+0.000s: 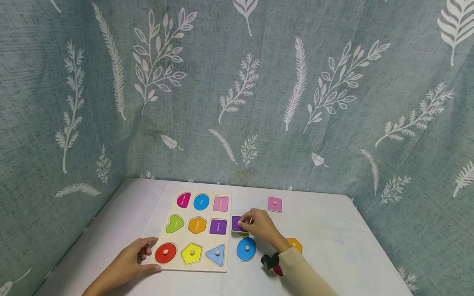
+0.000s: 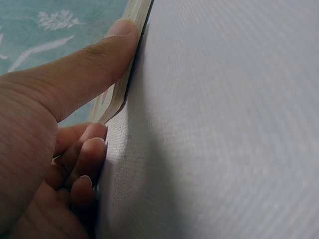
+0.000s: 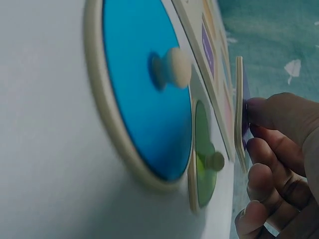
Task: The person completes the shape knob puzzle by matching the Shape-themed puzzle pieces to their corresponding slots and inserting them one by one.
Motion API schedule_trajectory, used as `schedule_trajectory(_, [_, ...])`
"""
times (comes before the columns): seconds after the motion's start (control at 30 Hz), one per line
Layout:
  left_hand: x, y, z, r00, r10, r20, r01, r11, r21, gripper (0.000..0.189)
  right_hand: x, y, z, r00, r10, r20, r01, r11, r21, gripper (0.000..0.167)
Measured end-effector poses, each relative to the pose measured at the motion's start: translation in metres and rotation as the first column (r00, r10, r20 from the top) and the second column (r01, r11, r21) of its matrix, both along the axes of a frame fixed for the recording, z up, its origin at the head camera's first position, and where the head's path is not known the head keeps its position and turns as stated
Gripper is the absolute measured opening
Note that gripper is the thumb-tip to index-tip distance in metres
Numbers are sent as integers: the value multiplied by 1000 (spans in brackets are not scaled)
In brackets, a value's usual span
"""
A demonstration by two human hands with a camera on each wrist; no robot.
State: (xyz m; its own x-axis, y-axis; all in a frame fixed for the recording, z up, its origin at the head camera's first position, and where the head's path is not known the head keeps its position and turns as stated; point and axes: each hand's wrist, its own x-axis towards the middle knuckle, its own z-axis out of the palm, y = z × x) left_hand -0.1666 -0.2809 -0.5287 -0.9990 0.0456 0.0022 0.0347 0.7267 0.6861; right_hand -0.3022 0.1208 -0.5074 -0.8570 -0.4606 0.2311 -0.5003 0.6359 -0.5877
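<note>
A wooden shape puzzle board [image 1: 160, 236] lies on the white table, with a red circle, a yellow pentagon and a blue triangle seated in its front row. My left hand [image 1: 147, 255] holds the board's front-left corner. In the left wrist view the thumb [image 2: 94, 69] lies along the board's edge [image 2: 122, 92], with the fingers curled below. My right hand [image 1: 245, 224] pinches a purple square piece [image 1: 235, 223] just right of the board. In the right wrist view that purple piece [image 3: 239, 114] is tilted up off the table between my fingers [image 3: 279, 144].
Loose pieces lie right of the board: a green one [image 1: 244, 234] under my right hand, a blue oval [image 1: 246, 248], an orange one [image 1: 296, 245] and a pink square [image 1: 275, 204] farther back. A leaf-patterned curtain [image 1: 237, 94] closes the table's back and sides.
</note>
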Motion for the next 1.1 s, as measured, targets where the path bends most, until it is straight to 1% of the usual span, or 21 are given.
schedule_trajectory(0.13, [-1,1,1,1000,12,21,-12,1000,0,90,0,-9,1,1000,15,4,-15,1000,6,11])
schedule_trajectory(0.3, [0,0,0,1000,6,10,-6,1000,3,89,-1,-21,-2,999,38,-10,-38,999,6,11])
schedule_trajectory(0.47, [-1,0,-1,1000,2,0,-2,1000,4,89,-1,-30,-3,998,56,-4,-56,998,-4,10])
schedule_trajectory(0.73, [0,0,-1,1000,-13,-12,13,1000,10,88,-4,-46,-6,999,46,3,-46,998,31,10])
schedule_trajectory(0.97, [-1,-2,-2,1000,-25,-19,25,1000,10,88,-4,-58,-5,999,44,-1,-44,999,24,12])
schedule_trajectory(1.1, [-1,-2,-2,1000,-24,-12,24,1000,12,88,-4,-63,-6,999,49,4,-49,998,30,12])
